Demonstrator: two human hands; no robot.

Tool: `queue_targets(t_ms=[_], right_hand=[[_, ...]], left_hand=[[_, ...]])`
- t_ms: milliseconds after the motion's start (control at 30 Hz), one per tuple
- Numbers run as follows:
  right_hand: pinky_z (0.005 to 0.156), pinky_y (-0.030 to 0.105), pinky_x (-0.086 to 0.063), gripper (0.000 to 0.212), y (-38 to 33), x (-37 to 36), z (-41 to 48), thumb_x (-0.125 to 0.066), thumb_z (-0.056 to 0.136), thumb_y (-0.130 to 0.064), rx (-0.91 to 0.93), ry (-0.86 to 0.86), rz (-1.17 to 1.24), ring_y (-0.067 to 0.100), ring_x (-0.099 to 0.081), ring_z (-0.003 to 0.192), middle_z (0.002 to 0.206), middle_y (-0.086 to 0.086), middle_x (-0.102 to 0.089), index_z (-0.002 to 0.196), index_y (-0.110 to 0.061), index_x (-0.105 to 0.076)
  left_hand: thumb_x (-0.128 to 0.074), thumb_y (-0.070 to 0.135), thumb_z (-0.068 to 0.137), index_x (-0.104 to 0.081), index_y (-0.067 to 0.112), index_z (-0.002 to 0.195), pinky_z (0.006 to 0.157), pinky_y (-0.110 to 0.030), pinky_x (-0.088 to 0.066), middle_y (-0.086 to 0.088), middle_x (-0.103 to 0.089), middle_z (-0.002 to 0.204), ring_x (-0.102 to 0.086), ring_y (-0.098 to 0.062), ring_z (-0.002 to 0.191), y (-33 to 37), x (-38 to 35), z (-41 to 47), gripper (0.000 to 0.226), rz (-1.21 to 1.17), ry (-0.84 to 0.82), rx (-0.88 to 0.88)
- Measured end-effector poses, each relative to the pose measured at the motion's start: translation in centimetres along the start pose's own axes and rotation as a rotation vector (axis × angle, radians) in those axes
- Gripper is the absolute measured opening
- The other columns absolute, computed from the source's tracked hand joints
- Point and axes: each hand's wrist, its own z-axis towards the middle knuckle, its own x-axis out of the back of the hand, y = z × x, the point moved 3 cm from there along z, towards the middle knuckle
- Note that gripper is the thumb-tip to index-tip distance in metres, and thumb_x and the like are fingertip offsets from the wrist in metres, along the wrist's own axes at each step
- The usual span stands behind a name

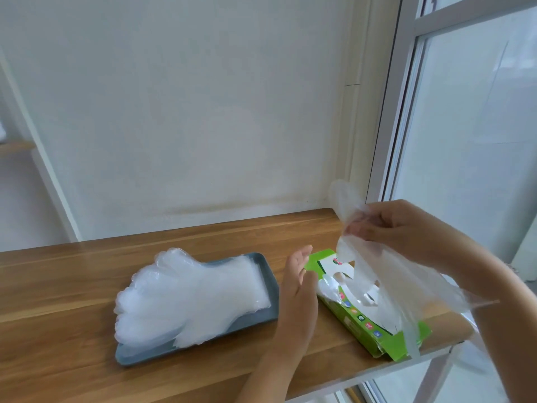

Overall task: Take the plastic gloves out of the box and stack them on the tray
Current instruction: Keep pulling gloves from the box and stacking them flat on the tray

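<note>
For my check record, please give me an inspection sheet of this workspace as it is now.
Surface: wooden table.
Job's things: stack of gloves on grey tray, fingers overhanging its edge; green box open beside it; one glove lifted above the box.
Clutter: nothing seen.
Hands: left hand open, between tray and box; right hand pinches the lifted glove.
Cables: nothing seen.
Surroundings: white wall behind; window at right.

Box (366, 321): print too blurry, no legible txt.
</note>
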Motion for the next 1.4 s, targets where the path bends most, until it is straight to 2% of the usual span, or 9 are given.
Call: queue_targets(t_ms=[133, 267, 433, 667, 833, 967, 1100, 1233, 1400], right_hand=[[0.043, 0.020, -0.028, 0.013, -3.0, -1.5, 0.4, -0.062, 0.089, -0.030, 0.006, -0.231, -0.015, 0.010, -0.033, 0.042, 0.049, 0.001, -0.059, 0.082, -0.023, -0.071], [0.036, 0.018, -0.022, 0.018, -5.2, -3.8, 1.4, -0.056, 0.095, -0.030, 0.049, -0.442, -0.087, 0.011, -0.029, 0.035, 0.049, 0.003, -0.059, 0.087, -0.023, -0.070], [0.039, 0.017, -0.031, 0.006, -6.4, -5.3, 4.2, -0.068, 0.087, -0.019, 0.084, -0.509, -0.119, 0.009, -0.037, 0.038, 0.056, -0.001, -0.065, 0.085, -0.014, -0.070], [0.059, 0.024, -0.038, 0.007, -6.0, -9.6, 9.7, -0.075, 0.074, -0.016, 0.134, -0.226, -0.468, 0.008, -0.046, 0.059, 0.061, 0.000, -0.057, 0.079, -0.011, -0.074], [0.063, 0.014, -0.036, 0.012, -8.3, -11.5, 11.5, -0.069, 0.081, -0.014, 0.259, 0.130, -0.344, 0.002, -0.058, 0.072, 0.083, -0.010, -0.070, 0.086, -0.022, -0.076], [0.062, 0.003, -0.037, 0.010, -9.0, -12.2, 9.8, -0.065, 0.088, -0.018, 0.320, 0.342, -0.207, -0.011, -0.051, 0.054, 0.078, -0.019, -0.067, 0.092, -0.020, -0.074], [0.068, 0.021, -0.050, 0.011, -7.4, -13.9, 7.4, -0.068, 0.086, -0.012, 0.355, 0.342, -0.150, 0.011, -0.067, 0.066, 0.073, -0.010, -0.073, 0.093, -0.015, -0.075], [0.080, 0.028, -0.053, 0.021, -4.6, -16.6, 6.4, -0.066, 0.085, -0.011, 0.353, 0.225, -0.289, 0.021, -0.069, 0.093, 0.114, -0.004, -0.069, 0.097, -0.023, -0.077], [0.079, 0.025, -0.052, 0.018, -2.5, -20.1, 5.6, -0.065, 0.088, -0.013, 0.303, 0.070, -0.374, 0.017, -0.069, 0.094, 0.107, -0.003, -0.072, 0.097, -0.023, -0.077]], left_hand=[[-0.056, 0.070, 0.076, -0.042, 0.042, 0.137, 0.102, -0.007, -0.027, 0.033, -0.043, 0.139, -0.032, 0.016, 0.131, 3.9, 2.0, -0.6, 0.069, -0.023, -0.170, -0.115], [-0.072, 0.040, 0.083, -0.066, 0.028, 0.115, 0.097, -0.025, -0.042, 0.014, -0.068, 0.115, -0.057, 0.003, 0.114, 6.1, 4.4, -0.3, 0.034, 0.197, -0.313, -0.092], [-0.073, 0.018, 0.085, -0.074, 0.018, 0.091, 0.083, -0.017, -0.046, 0.004, -0.074, 0.088, -0.067, -0.006, 0.089, 6.6, 10.0, -0.3, 0.006, 0.265, -0.319, 0.039], [-0.075, 0.026, 0.082, -0.078, 0.020, 0.086, 0.069, -0.015, -0.044, 0.005, -0.074, 0.087, -0.065, -0.003, 0.082, 7.9, 18.9, 1.4, 0.008, 0.730, -0.117, 0.134], [-0.071, 0.018, 0.083, -0.066, 0.024, 0.072, 0.055, -0.007, -0.040, 0.012, -0.064, 0.074, -0.061, -0.010, 0.076, 10.6, 22.3, 4.0, 0.013, 1.006, 0.172, -0.053], [-0.069, 0.008, 0.084, -0.068, 0.016, 0.084, 0.066, -0.010, -0.038, 0.016, -0.063, 0.080, -0.058, -0.005, 0.075, 13.0, 23.0, 3.5, 0.008, 1.009, 0.343, -0.328], [-0.075, -0.006, 0.073, -0.066, 0.011, 0.080, 0.083, -0.018, -0.037, 0.006, -0.064, 0.086, -0.052, -0.009, 0.087, 12.0, 23.3, 1.1, 0.020, 1.128, 0.289, -0.645], [-0.083, -0.004, 0.068, -0.072, 0.013, 0.082, 0.106, -0.027, -0.026, 0.002, -0.071, 0.094, -0.051, -0.010, 0.103, 6.9, 24.5, -0.1, 0.024, 1.251, 0.200, -0.622], [-0.091, 0.002, 0.058, -0.079, 0.022, 0.077, 0.108, -0.042, -0.032, 0.006, -0.075, 0.089, -0.060, -0.012, 0.104, 2.0, 25.2, 0.1, 0.030, 1.347, 0.105, -0.435]])
